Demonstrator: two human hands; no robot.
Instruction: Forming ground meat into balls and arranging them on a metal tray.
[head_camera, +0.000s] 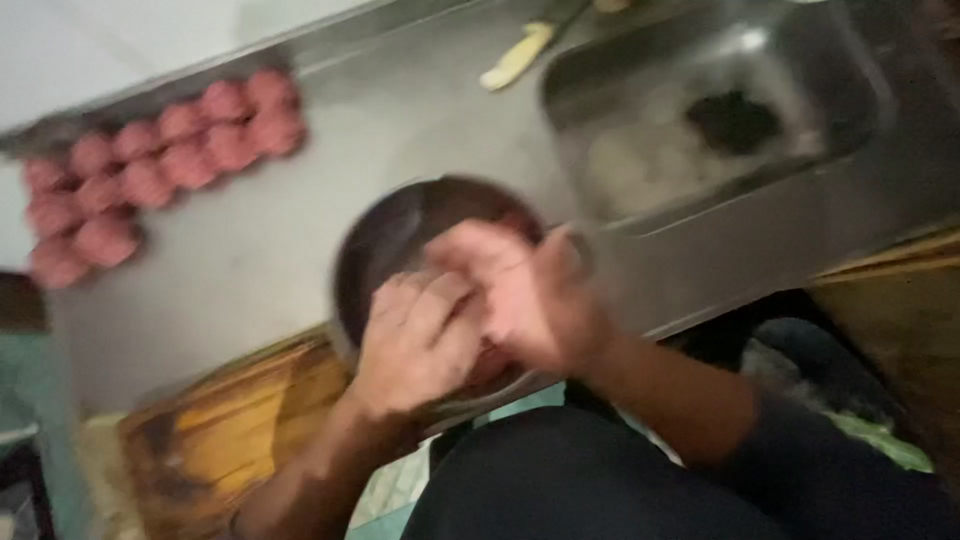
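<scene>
Up and to the left of the fingers, pink meatballs lie in rows on the steel counter, well apart from them. Above and to the right of the fingers is a steel sink with a dark clump in it, and a pale yellow handle lies just beside its upper left corner. Below and left of the fingers a wooden board sits at the counter's near edge.

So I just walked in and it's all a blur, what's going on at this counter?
A person's left hand and right hand are pressed together over a dark round bowl at the edge of the steel counter. Rows of pink meat balls sit at the back left; a sink is at right.
</scene>
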